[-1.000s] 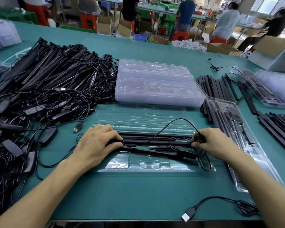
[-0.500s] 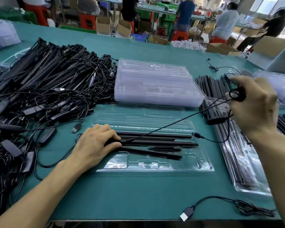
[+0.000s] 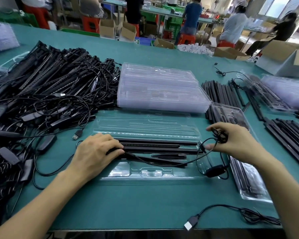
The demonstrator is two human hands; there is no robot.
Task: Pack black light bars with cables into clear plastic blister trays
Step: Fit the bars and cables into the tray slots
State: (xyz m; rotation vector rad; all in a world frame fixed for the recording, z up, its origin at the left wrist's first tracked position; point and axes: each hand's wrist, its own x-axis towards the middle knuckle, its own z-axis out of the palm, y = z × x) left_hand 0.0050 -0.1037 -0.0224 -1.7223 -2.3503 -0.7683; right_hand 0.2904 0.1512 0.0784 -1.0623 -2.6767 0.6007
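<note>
An open clear blister tray (image 3: 145, 176) lies on the green table in front of me. Black light bars (image 3: 159, 146) sit in its long slots. My left hand (image 3: 95, 152) presses down on the left end of the bars. My right hand (image 3: 235, 142) hovers over the tray's right end and pinches a coiled loop of the black cable (image 3: 219, 135). That cable runs down to an inline controller (image 3: 214, 170) lying at the tray's right edge, and back along the tray to the bars' left end.
A big tangle of black light bars and cables (image 3: 41, 94) fills the left. A stack of empty clear trays (image 3: 159, 90) stands behind. Loose black bars (image 3: 223, 94) and a filled tray (image 3: 248, 183) lie right. A USB cable (image 3: 190, 224) lies near the front edge.
My right hand, which had lifted the cable up and to the right, has come back down to the tray's right end with the cable wound in a loop. The left hand stayed.
</note>
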